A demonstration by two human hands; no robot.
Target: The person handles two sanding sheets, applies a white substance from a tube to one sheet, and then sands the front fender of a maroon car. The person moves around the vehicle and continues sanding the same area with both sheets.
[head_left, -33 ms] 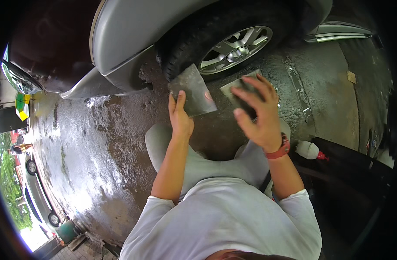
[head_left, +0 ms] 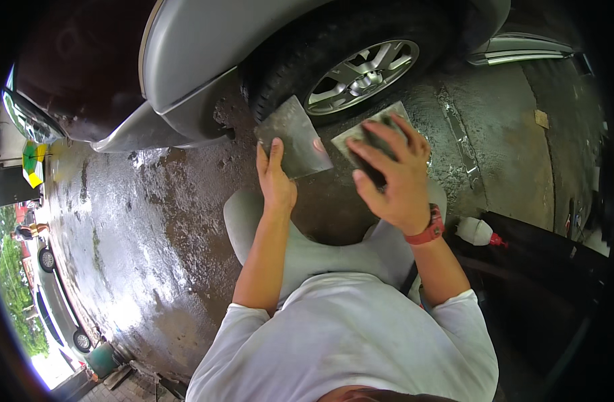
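In front of me my left hand [head_left: 278, 181] is closed on the near edge of a thin, square grey metal plate [head_left: 297, 137], its thumb on top. The plate is tilted, and a small reddish patch shows near its right side. My right hand [head_left: 394, 177] is curled over a second flat grey plate [head_left: 399, 112] with a dark block or handle on it, mostly hidden under my fingers. I cannot make out exactly what that dark part is. A small gap separates the two plates.
Just beyond the plates stands a car wheel [head_left: 364, 77] under a silver-and-dark body panel [head_left: 206, 53]. Wet, muddy concrete [head_left: 146, 228] spreads to the left. A white container with a red top [head_left: 474, 232] is right of my wrist. Farther left are a parked car [head_left: 59, 301] and a green-yellow umbrella [head_left: 33, 164].
My right hand has shifted slightly left with its plate, closer to the left one. My left hand and its plate have moved very slightly left and away from me.
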